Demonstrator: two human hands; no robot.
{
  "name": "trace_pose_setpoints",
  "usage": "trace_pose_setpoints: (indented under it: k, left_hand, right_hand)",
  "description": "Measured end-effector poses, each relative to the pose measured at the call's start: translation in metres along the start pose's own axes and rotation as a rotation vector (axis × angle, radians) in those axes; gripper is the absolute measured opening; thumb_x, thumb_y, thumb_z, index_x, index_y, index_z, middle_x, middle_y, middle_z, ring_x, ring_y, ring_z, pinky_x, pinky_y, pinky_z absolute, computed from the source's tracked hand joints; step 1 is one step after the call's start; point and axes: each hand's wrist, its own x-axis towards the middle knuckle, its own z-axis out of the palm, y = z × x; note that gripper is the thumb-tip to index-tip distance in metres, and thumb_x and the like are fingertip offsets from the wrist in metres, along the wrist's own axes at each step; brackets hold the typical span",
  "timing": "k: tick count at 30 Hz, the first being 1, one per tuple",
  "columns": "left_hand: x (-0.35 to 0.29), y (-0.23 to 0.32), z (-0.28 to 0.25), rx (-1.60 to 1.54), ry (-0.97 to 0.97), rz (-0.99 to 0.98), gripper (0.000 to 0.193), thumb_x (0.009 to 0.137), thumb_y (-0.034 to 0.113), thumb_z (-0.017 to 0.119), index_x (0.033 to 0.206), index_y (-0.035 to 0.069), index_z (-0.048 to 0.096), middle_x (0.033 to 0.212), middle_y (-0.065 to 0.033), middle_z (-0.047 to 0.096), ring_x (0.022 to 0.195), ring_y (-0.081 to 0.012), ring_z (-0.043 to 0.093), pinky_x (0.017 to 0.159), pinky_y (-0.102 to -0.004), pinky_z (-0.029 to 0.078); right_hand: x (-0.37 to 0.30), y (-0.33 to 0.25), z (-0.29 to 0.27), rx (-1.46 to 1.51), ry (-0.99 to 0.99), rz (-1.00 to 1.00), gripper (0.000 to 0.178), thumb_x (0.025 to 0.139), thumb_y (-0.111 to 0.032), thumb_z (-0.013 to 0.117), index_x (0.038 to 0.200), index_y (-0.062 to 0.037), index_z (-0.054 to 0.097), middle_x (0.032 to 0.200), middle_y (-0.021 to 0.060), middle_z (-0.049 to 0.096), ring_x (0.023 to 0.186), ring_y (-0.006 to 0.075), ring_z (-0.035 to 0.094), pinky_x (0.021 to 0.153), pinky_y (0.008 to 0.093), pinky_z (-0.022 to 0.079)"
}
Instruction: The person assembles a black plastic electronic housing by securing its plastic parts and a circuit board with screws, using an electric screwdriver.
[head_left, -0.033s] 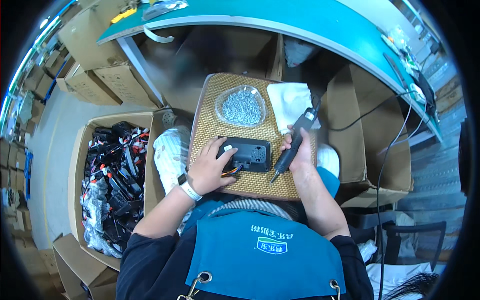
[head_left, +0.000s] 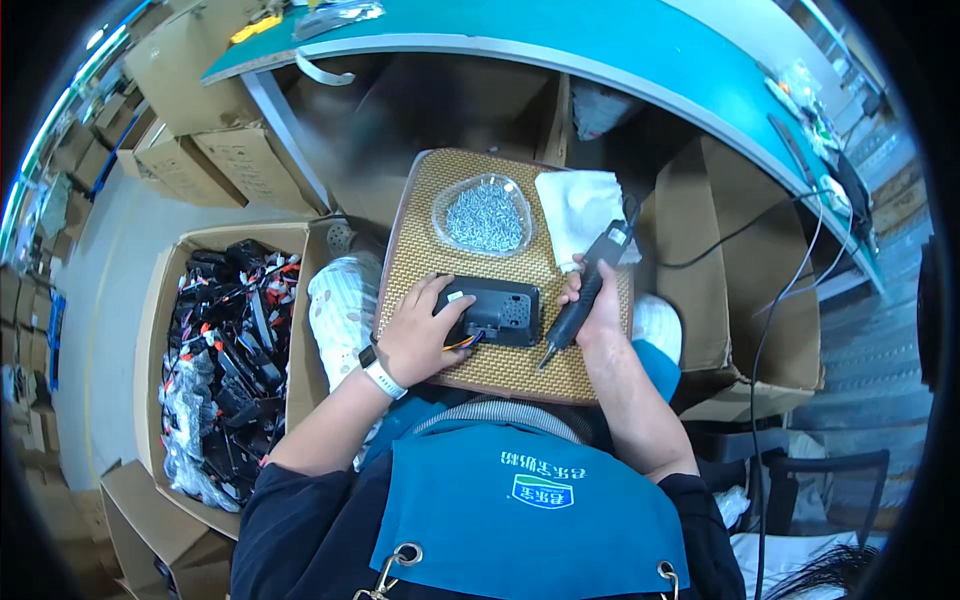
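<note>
the woven board (head_left: 408, 245) lies flat at the person's lap. on its near half, about in the middle, is a flat black box (head_left: 508, 308) with thin colored wires (head_left: 464, 342) poking out at its near side. the left hand (head_left: 410, 335) lies on the left part of the box, fingers spread out and not curled tight around it. the right hand (head_left: 600, 305), over the right side of the board, has its fingers closed around a black screwdriver (head_left: 573, 318). the tip points down at the near part of the board, near the box's corner; i cannot tell if it touches the board. at the far end of the board sits a clear bowl (head_left: 437, 222) full of little silver screws (head_left: 485, 216). a white cloth (head_left: 572, 205) is at the board's far right corner. left of the board stands a carton (head_left: 152, 345) with a heap of black parts (head_left: 245, 345).
</note>
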Motion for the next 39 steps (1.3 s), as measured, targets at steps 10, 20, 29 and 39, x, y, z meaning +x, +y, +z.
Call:
trace_pose_setpoints:
  k: [10, 20, 29, 39]
  left_hand:
    - [0.017, 0.017, 0.023, 0.024, -0.007, 0.050, 0.064, 0.061, 0.023, 0.081, 0.119, 0.012, 0.056, 0.127, -0.0199, 0.048, 0.116, -0.0400, 0.047, 0.100, -0.0477, 0.039]
    - [0.030, 0.015, 0.043, 0.134, 0.015, 0.088, 0.069, 0.052, 0.031, 0.086, 0.114, 0.013, 0.060, 0.126, -0.0194, 0.050, 0.115, -0.0414, 0.049, 0.097, -0.0505, 0.042]
    - [0.032, 0.005, 0.043, 0.102, -0.140, 0.044, 0.070, 0.056, 0.037, 0.083, 0.120, 0.019, 0.061, 0.133, -0.0189, 0.047, 0.123, -0.0406, 0.045, 0.098, -0.0505, 0.039]
    - [0.038, 0.010, 0.045, 0.042, -0.096, 0.053, 0.074, 0.053, 0.036, 0.085, 0.120, 0.019, 0.059, 0.132, -0.0189, 0.047, 0.122, -0.0400, 0.045, 0.092, -0.0491, 0.042]
  right_hand:
    - [0.008, -0.002, -0.023, 0.048, -0.064, 0.069, 0.033, 0.095, -0.037, 0.049, 0.109, -0.0071, 0.053, 0.063, 0.0047, 0.048, 0.055, 0.0171, 0.049, 0.056, 0.0362, 0.046]
    - [-0.015, -0.015, -0.016, -0.031, -0.011, 0.089, 0.021, 0.095, -0.017, 0.052, 0.109, -0.0020, 0.052, 0.067, 0.0091, 0.053, 0.053, 0.0196, 0.055, 0.052, 0.0357, 0.049]
    - [-0.013, -0.009, -0.016, -0.318, -0.066, 0.108, 0.021, 0.093, -0.014, 0.050, 0.109, -0.0008, 0.049, 0.064, 0.0105, 0.053, 0.051, 0.0208, 0.053, 0.051, 0.0342, 0.048]
    - [-0.012, -0.021, -0.010, -0.323, -0.080, 0.109, 0.030, 0.092, -0.020, 0.052, 0.112, 0.0009, 0.051, 0.066, 0.0098, 0.053, 0.052, 0.0195, 0.052, 0.052, 0.0332, 0.046]
